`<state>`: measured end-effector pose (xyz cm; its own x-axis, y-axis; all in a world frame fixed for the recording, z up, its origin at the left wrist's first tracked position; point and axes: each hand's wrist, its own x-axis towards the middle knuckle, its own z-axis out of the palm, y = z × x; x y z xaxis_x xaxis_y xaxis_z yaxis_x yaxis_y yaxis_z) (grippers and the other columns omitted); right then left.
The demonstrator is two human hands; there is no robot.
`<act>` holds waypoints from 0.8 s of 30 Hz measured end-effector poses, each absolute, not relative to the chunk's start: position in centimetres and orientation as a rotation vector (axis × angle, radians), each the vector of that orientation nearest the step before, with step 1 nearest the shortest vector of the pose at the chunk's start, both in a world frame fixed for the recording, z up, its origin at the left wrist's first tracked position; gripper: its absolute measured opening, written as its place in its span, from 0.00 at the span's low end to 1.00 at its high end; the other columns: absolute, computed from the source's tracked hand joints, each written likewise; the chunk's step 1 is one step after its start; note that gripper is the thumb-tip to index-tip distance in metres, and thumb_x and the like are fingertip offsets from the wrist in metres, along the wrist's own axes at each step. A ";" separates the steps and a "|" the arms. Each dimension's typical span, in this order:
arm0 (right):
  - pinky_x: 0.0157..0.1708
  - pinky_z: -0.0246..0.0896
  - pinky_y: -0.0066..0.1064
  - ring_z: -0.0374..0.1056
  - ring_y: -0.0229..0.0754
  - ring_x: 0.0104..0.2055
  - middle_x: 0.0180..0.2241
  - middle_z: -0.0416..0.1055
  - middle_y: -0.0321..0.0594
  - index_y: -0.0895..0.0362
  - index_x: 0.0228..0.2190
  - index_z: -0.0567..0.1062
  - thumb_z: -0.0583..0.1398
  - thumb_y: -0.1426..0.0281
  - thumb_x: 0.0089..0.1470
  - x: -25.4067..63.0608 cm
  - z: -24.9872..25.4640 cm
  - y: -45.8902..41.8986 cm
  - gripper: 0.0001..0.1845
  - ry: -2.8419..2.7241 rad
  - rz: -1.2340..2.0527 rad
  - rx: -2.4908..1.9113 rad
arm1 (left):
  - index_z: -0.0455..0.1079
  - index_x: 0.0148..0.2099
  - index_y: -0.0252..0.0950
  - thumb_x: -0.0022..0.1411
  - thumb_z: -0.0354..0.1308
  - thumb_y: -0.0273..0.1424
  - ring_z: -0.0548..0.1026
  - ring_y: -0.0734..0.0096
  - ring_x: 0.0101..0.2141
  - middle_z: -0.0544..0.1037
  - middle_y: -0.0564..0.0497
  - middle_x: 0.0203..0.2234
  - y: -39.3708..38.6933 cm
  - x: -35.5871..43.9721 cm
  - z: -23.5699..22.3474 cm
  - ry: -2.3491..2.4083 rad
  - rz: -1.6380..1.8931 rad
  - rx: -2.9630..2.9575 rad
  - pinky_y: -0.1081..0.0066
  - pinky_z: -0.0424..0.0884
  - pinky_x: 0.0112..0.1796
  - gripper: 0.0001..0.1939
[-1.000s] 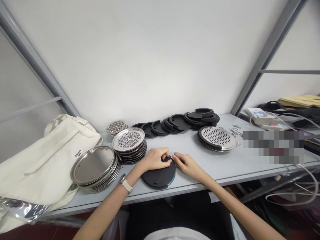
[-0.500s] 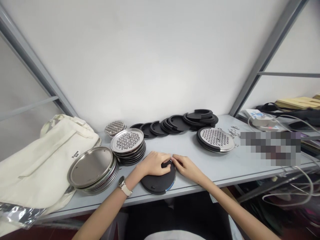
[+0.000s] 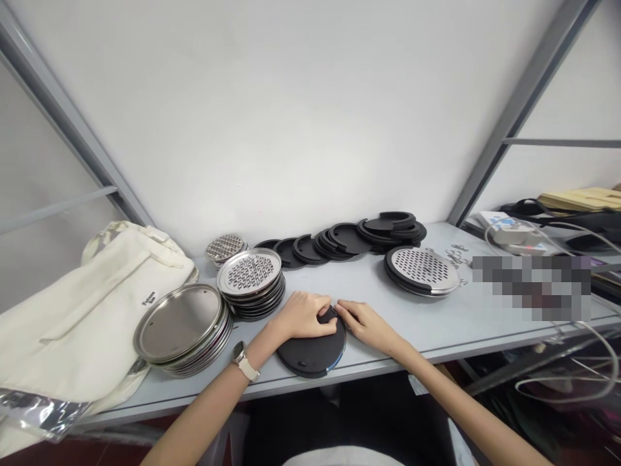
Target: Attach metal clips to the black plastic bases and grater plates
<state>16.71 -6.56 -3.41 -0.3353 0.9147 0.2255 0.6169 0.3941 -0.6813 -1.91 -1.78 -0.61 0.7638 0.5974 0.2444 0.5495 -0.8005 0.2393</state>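
In front of me, near the table's front edge, lies a round black plastic cover (image 3: 305,357) with a blue-edged plate showing along its right side. My left hand (image 3: 306,316) is closed over its far part, thumb and fingers gripping it near the rim. My right hand (image 3: 361,321) pinches a small shiny metal ring (image 3: 334,310) against the cover's far right edge; the fingertips partly hide it. Left of the hands are a stack of round grater plates (image 3: 250,272) and a stack of plain round metal plates (image 3: 178,323).
Several black covers (image 3: 352,238) overlap along the wall. At right, a grater plate in a black cover (image 3: 422,270) lies beside small metal rings (image 3: 455,255). Smaller grater plates (image 3: 225,247) stand behind the left stacks. A cream cloth bag (image 3: 92,310) covers the table's left end.
The view has shifted slightly. Both hands stay at the black cover's far edge; the right fingertips have moved a little around the small metal ring.
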 end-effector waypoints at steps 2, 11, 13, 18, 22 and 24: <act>0.30 0.54 0.28 0.63 0.38 0.27 0.24 0.67 0.35 0.56 0.26 0.66 0.45 0.66 0.65 16.7 -3.4 -6.5 0.18 -2.066 0.656 -1.305 | 0.60 0.29 0.38 0.55 0.57 0.38 0.65 0.72 0.23 0.69 0.56 0.21 -1.9 -1.9 -0.5 0.924 0.477 2.805 0.71 0.52 0.26 0.11; 0.30 0.53 0.27 0.62 0.37 0.26 0.24 0.66 0.35 0.56 0.25 0.65 0.45 0.65 0.65 16.7 -3.4 -6.5 0.19 -2.057 0.676 -1.301 | 0.62 0.41 0.39 0.57 0.55 0.35 0.65 0.73 0.21 0.67 0.58 0.20 -2.1 -1.9 0.1 0.857 0.430 2.755 0.73 0.53 0.24 0.10; 0.28 0.52 0.27 0.61 0.36 0.25 0.23 0.65 0.34 0.56 0.25 0.64 0.45 0.65 0.64 16.7 -3.5 -6.5 0.17 -2.064 0.677 -1.298 | 0.62 0.41 0.39 0.57 0.55 0.35 0.64 0.74 0.20 0.66 0.59 0.20 -2.0 -1.9 0.0 0.845 0.426 2.737 0.73 0.53 0.24 0.10; 0.26 0.49 0.26 0.56 0.34 0.23 0.21 0.60 0.31 0.56 0.25 0.62 0.49 0.70 0.60 16.8 -3.7 -6.5 0.12 -2.069 0.677 -1.303 | 0.61 0.40 0.39 0.56 0.56 0.33 0.63 0.76 0.20 0.65 0.60 0.20 -1.9 -2.0 -0.1 0.830 0.421 2.687 0.74 0.52 0.23 0.10; 0.26 0.48 0.26 0.55 0.34 0.23 0.21 0.59 0.31 0.56 0.25 0.62 0.49 0.71 0.58 16.9 -3.8 -6.6 0.10 -2.054 0.682 -1.302 | 0.62 0.38 0.38 0.56 0.56 0.33 0.62 0.77 0.20 0.64 0.60 0.20 -1.8 -2.1 -0.1 0.812 0.415 2.637 0.75 0.52 0.23 0.08; 0.26 0.48 0.25 0.55 0.34 0.23 0.21 0.59 0.30 0.56 0.25 0.62 0.49 0.71 0.58 16.9 -3.9 -6.6 0.10 -2.045 0.690 -1.298 | 0.63 0.38 0.38 0.56 0.56 0.33 0.62 0.77 0.20 0.64 0.60 0.20 -1.7 -2.1 -0.1 0.803 0.407 2.594 0.75 0.53 0.24 0.07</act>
